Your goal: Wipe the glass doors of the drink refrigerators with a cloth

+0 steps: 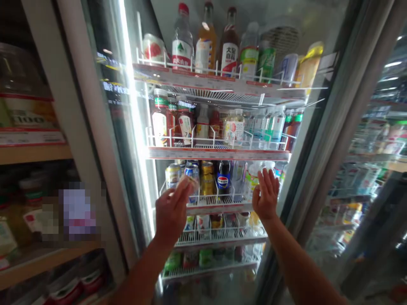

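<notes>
My left hand (171, 212) is raised before a lit drinks cooler, its fingers pinched together. A small pale, see-through scrap (193, 184) shows at the fingertips; its kind is too blurred to make out. Behind those fingertips stands a blue can (191, 170) on the third shelf. My right hand (267, 195) is open, fingers stretched upward, palm toward the cooler. Whether it touches the glass door (119, 114) I cannot tell. Near the right hand are pale-capped bottles (252, 182), partly hidden by it. A dark cola bottle (223, 180) with a blue label stands between the two hands.
Bottles line the top shelf (203, 80), including a red-capped water bottle (182, 40). More bottles fill the second shelf (219, 153). Wire rails front the shelves. A shelving unit (34, 154) stands at left; a metal frame (346, 127) and another glass-fronted cooler (359, 169) are at right.
</notes>
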Motion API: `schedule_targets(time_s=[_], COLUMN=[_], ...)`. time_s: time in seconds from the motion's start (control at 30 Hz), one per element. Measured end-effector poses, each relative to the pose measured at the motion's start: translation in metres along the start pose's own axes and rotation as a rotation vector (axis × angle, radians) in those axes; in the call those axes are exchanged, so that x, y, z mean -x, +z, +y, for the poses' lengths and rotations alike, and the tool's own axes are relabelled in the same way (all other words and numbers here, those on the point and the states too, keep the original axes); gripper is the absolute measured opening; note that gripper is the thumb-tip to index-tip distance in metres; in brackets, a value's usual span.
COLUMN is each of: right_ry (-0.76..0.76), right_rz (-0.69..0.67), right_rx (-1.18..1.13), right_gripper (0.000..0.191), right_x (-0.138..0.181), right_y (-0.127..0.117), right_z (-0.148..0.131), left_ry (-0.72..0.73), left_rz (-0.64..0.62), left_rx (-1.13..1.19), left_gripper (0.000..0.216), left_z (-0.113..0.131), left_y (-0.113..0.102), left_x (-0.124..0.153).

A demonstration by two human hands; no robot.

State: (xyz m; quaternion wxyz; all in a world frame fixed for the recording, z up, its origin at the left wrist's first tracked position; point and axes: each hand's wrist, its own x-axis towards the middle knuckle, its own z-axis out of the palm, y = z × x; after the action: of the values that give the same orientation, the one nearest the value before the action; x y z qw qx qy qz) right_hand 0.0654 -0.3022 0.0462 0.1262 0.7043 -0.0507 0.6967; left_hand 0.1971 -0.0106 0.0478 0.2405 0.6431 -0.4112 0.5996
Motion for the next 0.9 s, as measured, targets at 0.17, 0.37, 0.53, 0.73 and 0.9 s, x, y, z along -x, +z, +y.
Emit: schedule_targets(time_s=[0.17, 0.37, 0.53, 0.73, 0.9], right_ry=[0.013, 0.017, 0.002, 0.009, 0.006], right_rz=[-0.005, -0.016, 0.007, 0.007, -0.016], right_rx=[0.008, -0.007, -0.015, -0.024, -0.015], right_gripper=[0.066, 0.067, 0.067, 0.066, 0.064], right_x=[0.002, 0.002, -0.001, -0.001, 0.001], right_y=[0.001, 0.001, 0.0, -0.001, 0.0], right_z=[0.0, 0.0, -0.001, -0.002, 0.0], left_ry=[-0.216, 0.061, -0.139, 0.111, -0.077], left_rz=[0.154, -0.114, 0.108, -0.127, 0.058], left_rx=[-0.094, 0.063, -0.05, 0.086, -0.008], left_gripper=[0.065, 0.067, 0.068, 0.062, 0.063], left_z=[-0.004, 0.024, 0.009, 0.052, 0.026], left_y=[-0.006, 0.008, 0.003, 0.016, 0.014], left_x=[-0.009, 0.011, -0.015, 0.004, -0.017])
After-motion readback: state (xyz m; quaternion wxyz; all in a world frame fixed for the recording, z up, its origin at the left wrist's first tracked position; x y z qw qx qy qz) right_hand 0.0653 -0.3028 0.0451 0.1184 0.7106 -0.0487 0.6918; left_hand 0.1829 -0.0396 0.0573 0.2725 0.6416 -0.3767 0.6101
